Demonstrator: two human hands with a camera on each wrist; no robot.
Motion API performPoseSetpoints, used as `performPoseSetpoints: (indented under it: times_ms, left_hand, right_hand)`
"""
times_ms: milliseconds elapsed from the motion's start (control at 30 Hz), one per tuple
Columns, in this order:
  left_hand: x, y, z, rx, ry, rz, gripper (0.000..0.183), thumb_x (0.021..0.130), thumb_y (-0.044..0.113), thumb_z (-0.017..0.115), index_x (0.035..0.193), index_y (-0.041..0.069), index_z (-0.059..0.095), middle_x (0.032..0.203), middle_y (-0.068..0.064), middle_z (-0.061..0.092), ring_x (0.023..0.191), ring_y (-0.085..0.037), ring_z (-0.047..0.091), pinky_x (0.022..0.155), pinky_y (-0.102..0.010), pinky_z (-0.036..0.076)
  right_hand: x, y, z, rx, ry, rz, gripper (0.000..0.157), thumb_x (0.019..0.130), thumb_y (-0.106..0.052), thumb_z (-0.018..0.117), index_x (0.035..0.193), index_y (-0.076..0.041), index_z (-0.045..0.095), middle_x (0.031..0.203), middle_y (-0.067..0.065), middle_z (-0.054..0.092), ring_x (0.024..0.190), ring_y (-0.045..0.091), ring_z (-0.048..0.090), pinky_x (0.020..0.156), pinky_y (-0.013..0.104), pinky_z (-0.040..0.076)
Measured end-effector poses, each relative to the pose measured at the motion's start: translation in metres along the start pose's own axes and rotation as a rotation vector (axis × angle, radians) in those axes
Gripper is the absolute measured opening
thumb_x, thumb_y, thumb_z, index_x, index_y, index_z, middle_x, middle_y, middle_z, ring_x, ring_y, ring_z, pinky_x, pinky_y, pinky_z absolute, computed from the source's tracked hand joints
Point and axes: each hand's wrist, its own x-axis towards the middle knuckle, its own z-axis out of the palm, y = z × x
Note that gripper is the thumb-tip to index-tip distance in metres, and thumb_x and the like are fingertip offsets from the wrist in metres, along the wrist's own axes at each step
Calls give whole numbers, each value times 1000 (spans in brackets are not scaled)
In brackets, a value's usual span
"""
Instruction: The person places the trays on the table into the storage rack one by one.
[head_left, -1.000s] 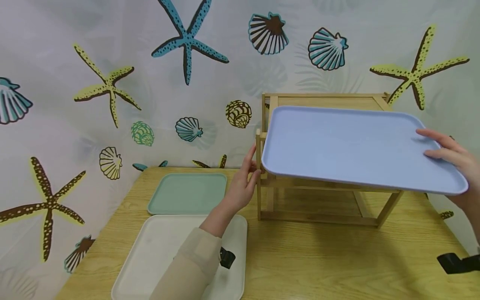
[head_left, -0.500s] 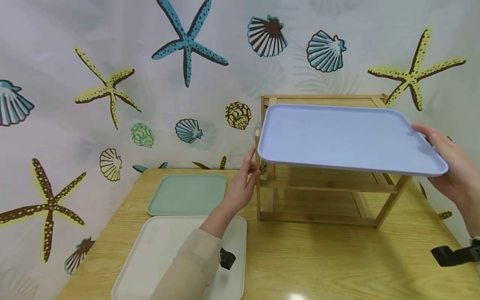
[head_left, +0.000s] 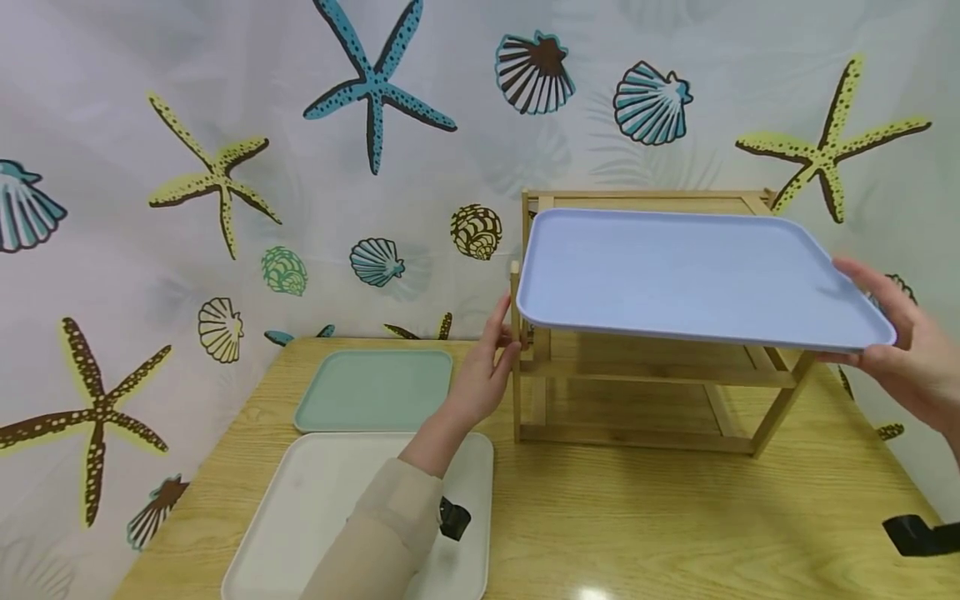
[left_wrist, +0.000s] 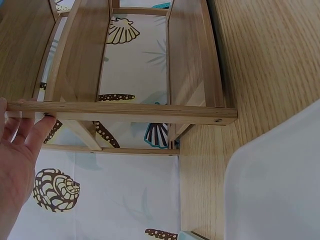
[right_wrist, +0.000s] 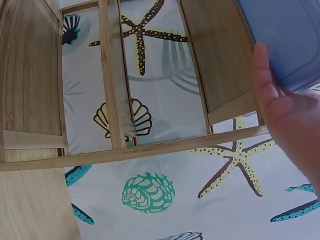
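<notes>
Your right grip [head_left: 917, 346] pinches the blue tray [head_left: 697, 275]; your left grip [head_left: 480, 375] clasps the wooden rack [head_left: 656, 371] at left. Best hold the tray level.

Beige sleeve [head_left: 382, 525], black wrist camera [head_left: 453, 518]

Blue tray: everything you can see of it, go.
The blue tray is a pale periwinkle rectangle with rounded corners and a low raised rim; it looks like smooth plastic. Its inner face is bare and turned up toward the head camera. It lies across the upper front of the wooden rack, left end by the front left post. The right hand holds its right end. Whether it rests on the rack isn't clear.
</notes>
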Motion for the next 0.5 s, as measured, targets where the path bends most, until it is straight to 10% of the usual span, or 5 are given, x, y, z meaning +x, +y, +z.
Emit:
performPoseSetpoints:
  times_ms: [267, 500]
  left_hand:
    - [0, 0, 1, -1, 4, 1, 62, 105, 10, 43, 157, 17, 10, 103, -13, 55, 94, -27, 56, 77, -42, 48]
    - [2, -2, 3, 0, 23, 4, 64, 104, 7, 45, 156, 17, 11, 101, -14, 56, 92, -27, 56, 77, -42, 48]
  right_hand:
    - [-8, -5, 18, -394, 187, -21, 63, 89, 21, 53, 138, -18, 48, 159, 19, -5, 115, 8, 42, 79, 7, 42]
    - [-7, -10, 25, -711, 329, -31, 44, 92, 5, 61, 128, -20, 53, 147, 22, 29, 108, -1, 42, 76, 6, 38]
